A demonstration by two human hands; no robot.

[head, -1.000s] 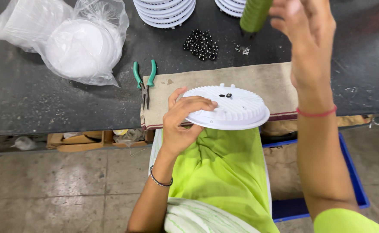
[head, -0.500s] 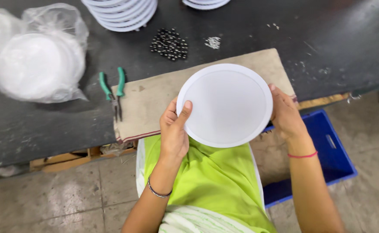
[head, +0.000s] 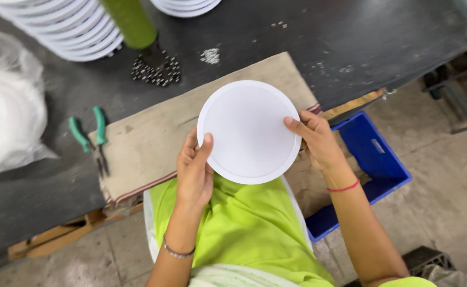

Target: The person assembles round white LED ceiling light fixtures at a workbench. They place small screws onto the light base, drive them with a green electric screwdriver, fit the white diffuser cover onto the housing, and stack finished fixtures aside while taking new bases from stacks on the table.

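A round white disc (head: 248,132) is being held up flat over the person's lap, just in front of the worktop (head: 308,37), so its smooth face is showing to the eyes. The left hand (head: 194,171) is gripping its left edge and the right hand (head: 318,141) its right edge, thumbs on top, keeping it steady. A brown mat (head: 153,141) is lying behind it, green pliers (head: 90,135) beside that, and little dark screws (head: 156,72) farther back.

Both forearms reach forward from the lap, wrists nearly straight. The left hand (head: 194,169) is curled, thumb pointing up and pressing forward. The right hand (head: 318,141) mirrors it, thumb extended inward, fingers tucked behind. Both hands grip.
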